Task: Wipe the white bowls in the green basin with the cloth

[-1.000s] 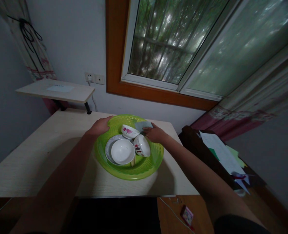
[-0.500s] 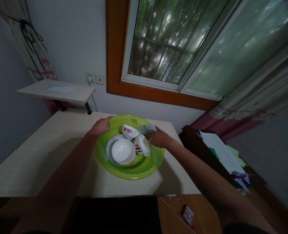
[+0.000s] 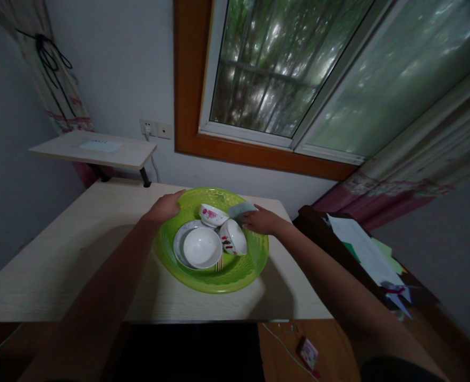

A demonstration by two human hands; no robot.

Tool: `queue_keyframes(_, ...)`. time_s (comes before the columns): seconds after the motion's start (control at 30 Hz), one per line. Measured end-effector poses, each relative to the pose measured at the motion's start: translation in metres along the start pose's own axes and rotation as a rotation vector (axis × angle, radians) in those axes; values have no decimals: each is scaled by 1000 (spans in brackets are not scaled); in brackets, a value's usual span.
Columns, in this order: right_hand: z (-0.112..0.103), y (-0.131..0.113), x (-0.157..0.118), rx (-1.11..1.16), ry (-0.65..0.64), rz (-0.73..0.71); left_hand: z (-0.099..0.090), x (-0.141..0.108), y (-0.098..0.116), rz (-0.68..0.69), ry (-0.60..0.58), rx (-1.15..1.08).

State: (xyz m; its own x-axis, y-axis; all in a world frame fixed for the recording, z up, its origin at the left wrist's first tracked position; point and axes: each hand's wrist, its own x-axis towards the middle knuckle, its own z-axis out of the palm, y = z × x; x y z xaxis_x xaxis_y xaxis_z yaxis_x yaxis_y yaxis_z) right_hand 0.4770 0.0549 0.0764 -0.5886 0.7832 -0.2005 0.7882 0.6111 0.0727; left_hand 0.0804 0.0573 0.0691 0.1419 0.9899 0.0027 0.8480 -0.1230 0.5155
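A large lime-green plastic basin stands on the desk, with my left hand closed on its far left rim. Over the basin's right side, my right hand pinches a flat grey-green cloth; whether it is a cloth or a thin scouring pad is hard to make out. Inside lie a white bowl in a larger patterned dish, a pink-flowered bowl behind them, and a bowl tipped on its side nearest my right fingers. The ends of several chopsticks show beneath.
The pale desk carries a small raised shelf at back left. Wall and window rise behind. At right is a dark surface with papers. A cable and a small pink box lie on the floor.
My right hand has shifted slightly up and right over the basin, still with the cloth. The left hand keeps its place on the rim, and the dishes lie as before.
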Motion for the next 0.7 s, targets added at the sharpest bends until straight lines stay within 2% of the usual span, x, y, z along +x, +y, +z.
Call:
queue_keyframes(0.1,2,8,23,-127,-7,-97,-6,-6,7,22,-6,-44)
queue_keyframes(0.2,9,9,45,-233,60,-163,-10,-10,11,34,-8,-58)
queue_keyframes(0.33,18,6,57,-261,111,-197,-12,-11,14,18,-9,-35)
queue_keyframes(0.47,22,7,41,-219,77,-163,-6,-4,6,8,-13,-1)
queue_keyframes(0.7,15,-3,-17,-90,-43,-74,12,12,-15,18,-7,49)
